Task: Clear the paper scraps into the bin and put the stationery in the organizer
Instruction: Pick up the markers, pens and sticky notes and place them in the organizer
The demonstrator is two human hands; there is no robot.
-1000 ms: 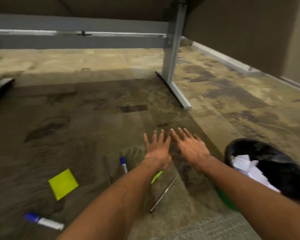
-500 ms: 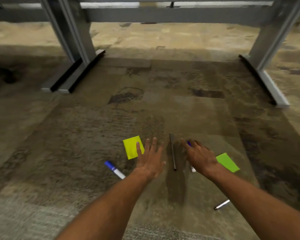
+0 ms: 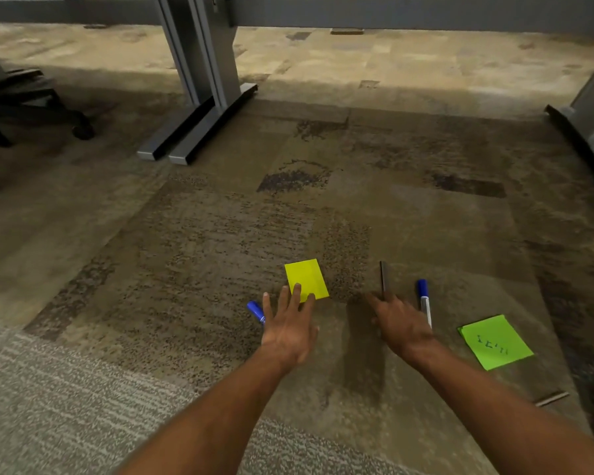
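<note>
A yellow sticky note (image 3: 306,277) lies on the carpet, and the fingertips of my left hand (image 3: 288,329) spread over its near edge. A blue-capped marker (image 3: 255,310) pokes out just left of that hand. My right hand (image 3: 400,323) lies flat with fingers apart, over the near end of a dark thin pen (image 3: 383,279). Another blue-capped marker (image 3: 424,299) rests at its right side. A green sticky note (image 3: 496,341) with writing lies further right. A grey pen (image 3: 551,398) sits at the lower right. Neither hand grips anything.
Grey desk legs (image 3: 199,97) with long feet stand at the back left of the carpet, another leg (image 3: 587,108) at the right edge. An office chair base (image 3: 31,108) with castors is at the far left. No bin or organizer is in view.
The view swung left, away from the black bin, which has left the frame. Both hands dropped closer to the floor; the left now overlaps the yellow note, the right sits over the dark pen.
</note>
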